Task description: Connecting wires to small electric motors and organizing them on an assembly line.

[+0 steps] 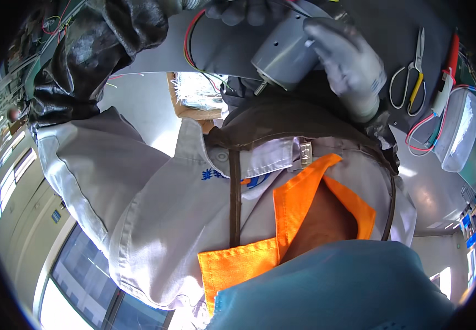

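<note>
A grey cylindrical motor (pixel 284 52) with a short metal shaft lies tilted at the top of the head view, over the edge of the dark worktop (pixel 166 55). My right hand (pixel 350 63), in a pale grey glove, is closed against the motor's right side. To the motor's left, my left hand (pixel 246 12), in a dark glove, has its fingers curled. The frame's upper edge cuts it off, and what it grips is hidden. Red and black wires (pixel 189 47) hang in a loop beside my left hand, their thin ends below the worktop's edge.
Scissors (pixel 414 82) with a partly yellow handle lie on the right. Beside them are a red-and-white stick-shaped tool (pixel 447 82) and a clear plastic container (pixel 459 132) with wires around it. Below the worktop stands a cardboard box (pixel 173 96) with pale shreds. More wires (pixel 51 27) lie far left.
</note>
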Demonstrator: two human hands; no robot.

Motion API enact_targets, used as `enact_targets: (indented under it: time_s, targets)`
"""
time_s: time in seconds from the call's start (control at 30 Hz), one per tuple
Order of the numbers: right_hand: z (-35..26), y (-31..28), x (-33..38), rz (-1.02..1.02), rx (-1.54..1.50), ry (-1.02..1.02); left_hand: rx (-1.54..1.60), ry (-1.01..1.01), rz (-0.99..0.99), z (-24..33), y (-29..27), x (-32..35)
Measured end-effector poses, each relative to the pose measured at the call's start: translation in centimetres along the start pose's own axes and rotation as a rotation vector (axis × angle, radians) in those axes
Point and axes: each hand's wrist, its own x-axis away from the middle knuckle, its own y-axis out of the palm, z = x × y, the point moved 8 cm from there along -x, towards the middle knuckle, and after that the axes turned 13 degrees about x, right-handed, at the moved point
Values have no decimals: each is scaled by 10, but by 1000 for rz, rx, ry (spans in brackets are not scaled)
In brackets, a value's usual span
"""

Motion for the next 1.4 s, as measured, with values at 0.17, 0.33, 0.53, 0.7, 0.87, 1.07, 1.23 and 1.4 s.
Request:
enact_targets:
  time_s: [0.17,0.33,0.53,0.7,0.87,1.07,1.23,1.4]
  targets:
    - [-17,5,-8,-78,304,-115,81,478,-92,-15,0,-8]
    - [-9,-5,-20,-147,28,83,508,523,327,-45,-15,-20]
    - [61,6,5,266,-929,945,708,470,295,-38,7,-31]
    - [74,-4,13,363,-900,936,631,504,362,-29,16,-55]
    - [67,-8,-4,172,-866,944,826,526,275,-33,18,-50]
    - [69,-20,-6,-66,-808,978,849,540,244,-22,29,-51]
    - [71,-7,17,274,-952,856,848,520,237,-26,28,-53]
    - [71,-14,18,418,-1025,745,830,530,261,-22,29,-53]
